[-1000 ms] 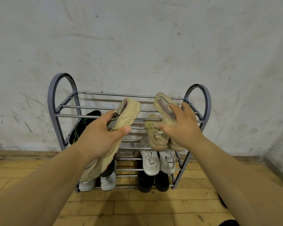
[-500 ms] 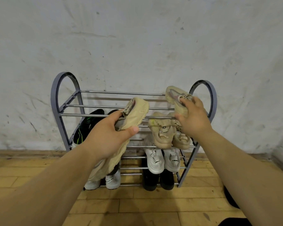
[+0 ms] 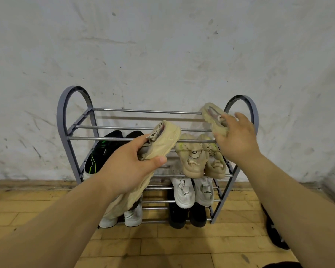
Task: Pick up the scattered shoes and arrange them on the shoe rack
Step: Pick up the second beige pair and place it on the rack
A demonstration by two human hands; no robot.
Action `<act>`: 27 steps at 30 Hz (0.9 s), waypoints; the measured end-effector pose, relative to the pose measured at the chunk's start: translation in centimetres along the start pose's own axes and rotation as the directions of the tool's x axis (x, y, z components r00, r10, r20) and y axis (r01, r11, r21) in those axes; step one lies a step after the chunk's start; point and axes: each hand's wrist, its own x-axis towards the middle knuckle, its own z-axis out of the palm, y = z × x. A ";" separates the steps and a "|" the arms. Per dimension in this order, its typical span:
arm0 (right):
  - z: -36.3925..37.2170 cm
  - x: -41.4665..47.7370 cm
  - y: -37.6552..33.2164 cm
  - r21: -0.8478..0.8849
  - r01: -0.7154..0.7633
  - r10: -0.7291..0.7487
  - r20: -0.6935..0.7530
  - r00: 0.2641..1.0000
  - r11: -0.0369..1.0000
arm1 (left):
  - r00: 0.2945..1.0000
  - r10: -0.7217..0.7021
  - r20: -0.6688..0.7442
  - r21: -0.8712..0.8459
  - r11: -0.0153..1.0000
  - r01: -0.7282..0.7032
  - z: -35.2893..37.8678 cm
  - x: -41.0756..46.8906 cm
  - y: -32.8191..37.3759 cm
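Note:
A grey shoe rack [image 3: 63,120] with metal bars stands against the wall. My left hand [image 3: 128,167] grips a beige shoe [image 3: 162,141] by its heel, in front of the rack's middle. My right hand [image 3: 238,140] holds a second beige shoe [image 3: 211,117] at the right end of the top shelf, its toe over the back bars. On the second shelf sit a beige pair [image 3: 199,157] at the right and black shoes with green stripes [image 3: 103,151] at the left. White shoes [image 3: 193,192] and black shoes [image 3: 186,215] fill the lower right shelves.
White shoe toes [image 3: 122,219] show at the rack's lower left, partly hidden by my left arm. A dark shoe [image 3: 275,233] lies on the wooden floor [image 3: 172,246] to the right of the rack. A scuffed white wall [image 3: 162,55] is directly behind.
My right hand has carried its beige shoe up and to the right, onto the right end of the top shelf. My left hand and its shoe have barely shifted.

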 end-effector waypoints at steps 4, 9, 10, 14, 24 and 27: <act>-3.6 -2.7 -4.5 0.551 -0.109 -0.029 0.236 0.971 0.827 | 0.997 0.040 0.061 0.065 0.997 -0.043 -0.1 -0.3 0.5; -6.2 -5.4 -6.5 0.651 -0.051 -0.372 0.495 0.785 0.757 | 0.977 0.111 0.181 0.104 0.986 -0.131 0.4 -0.7 1.5; -6.3 -5.7 -6.3 0.652 -0.049 -0.413 0.534 0.738 0.756 | 0.971 0.127 0.204 0.116 0.981 -0.153 0.5 -0.7 1.6; -6.7 -5.5 -5.3 0.617 0.001 -0.422 0.536 0.731 0.787 | 0.941 0.136 0.311 0.142 0.972 -0.187 0.4 -1.1 2.5; -7.2 -6.1 -5.6 0.544 0.117 -0.464 0.562 0.685 0.831 | 0.935 0.155 0.320 0.184 0.958 -0.221 0.3 -1.2 2.7; -7.9 -5.7 -5.6 0.528 0.136 -0.435 0.499 0.749 0.838 | 0.960 0.143 0.239 0.227 0.954 -0.198 0.2 -0.8 2.5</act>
